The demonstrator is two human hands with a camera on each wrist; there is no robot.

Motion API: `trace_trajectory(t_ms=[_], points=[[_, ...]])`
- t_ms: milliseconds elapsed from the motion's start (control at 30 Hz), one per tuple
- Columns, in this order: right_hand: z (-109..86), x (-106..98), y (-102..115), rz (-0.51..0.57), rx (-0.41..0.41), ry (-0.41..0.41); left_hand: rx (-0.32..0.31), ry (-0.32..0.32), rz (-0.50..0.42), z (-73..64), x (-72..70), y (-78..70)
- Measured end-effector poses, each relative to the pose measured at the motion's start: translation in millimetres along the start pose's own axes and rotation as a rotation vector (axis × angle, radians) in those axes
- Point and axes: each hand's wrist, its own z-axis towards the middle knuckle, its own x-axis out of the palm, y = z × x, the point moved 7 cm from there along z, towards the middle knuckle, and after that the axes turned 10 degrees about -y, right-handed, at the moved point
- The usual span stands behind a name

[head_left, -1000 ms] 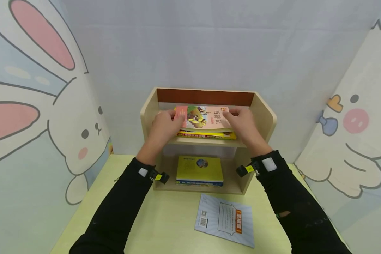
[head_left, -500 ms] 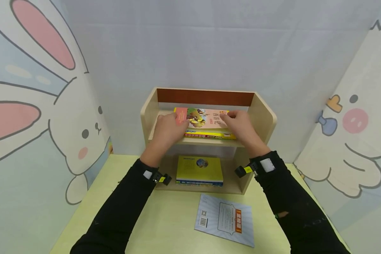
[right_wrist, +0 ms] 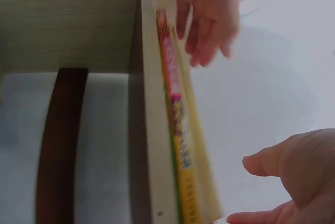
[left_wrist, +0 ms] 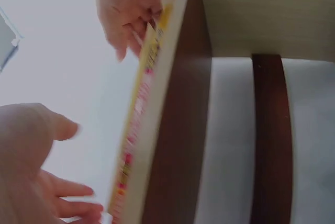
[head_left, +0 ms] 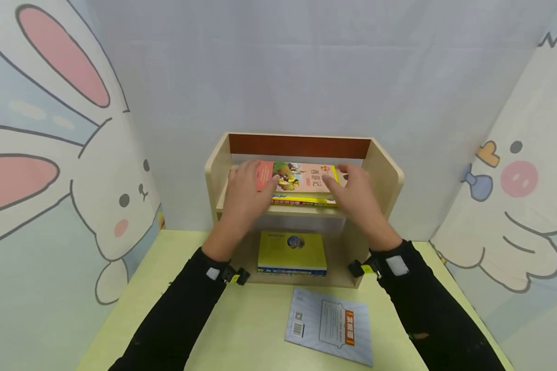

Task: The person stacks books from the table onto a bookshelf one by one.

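A pink picture book [head_left: 291, 178] lies on a yellow book [head_left: 301, 201] on the upper shelf of a small wooden bookshelf [head_left: 299, 135]. At the pink book's left end is my left hand [head_left: 245, 193], thumb over the cover's edge in the head view. My right hand [head_left: 359, 195] is at the right end, thumb and fingers apart. In the left wrist view, the left hand [left_wrist: 26, 156] has spread fingers, off the stack. The right wrist view shows the right hand [right_wrist: 303, 169] likewise spread, beside the book spines [right_wrist: 178, 114].
On the lower shelf lies a yellow-green book [head_left: 291, 252] atop a blue-spined one. A pale blue book [head_left: 329, 327] lies on the light yellow table [head_left: 232, 330] before the shelf. Cartoon-printed wall panels [head_left: 120, 216] stand at both sides, with a pale cloth behind.
Both hands held the pink book by its ends a second ago. Now the fingers have loosened and the right hand has opened away from it. The book rests on the stack.
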Motion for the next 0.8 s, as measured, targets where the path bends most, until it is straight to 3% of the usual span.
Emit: trace_trajectory(t_ms=[133,200,267,367,467,567,667,800], points=[[-54.2,-15.8,16.2,0.008,-0.152,-0.088,0.172,-0.082,-0.255,-42.5,-24.6,-15.9],[-85.1,-20.1,13.5,0.016,-0.187,-0.083,0.195,-0.045,-0.357,-70.6,-29.2,-15.3],[-113.6,-20.1,-0.1,0.013,-0.171,-0.048,0.165,0.027,-0.413,-98.8,-24.6,-5.5],[-146.3,-12.9,-37.8,-0.012,-0.062,0.057,-0.006,0.183,-0.447,-139.7,-1.8,27.1],[-166.2,-2.1,-90.8,-0.071,0.081,0.156,-0.197,0.317,-0.441,-174.5,28.7,68.7],[-181.0,2.8,-146.4,-0.157,0.2,0.227,-0.329,0.4,-0.452,-202.9,58.3,101.7],[-199.7,2.4,-194.2,-0.253,0.288,0.299,-0.442,0.458,-0.514,-228.0,82.4,119.6],[-233.2,3.5,-233.8,-0.286,0.418,0.401,-0.606,0.525,-0.593,-257.3,105.7,127.7]])
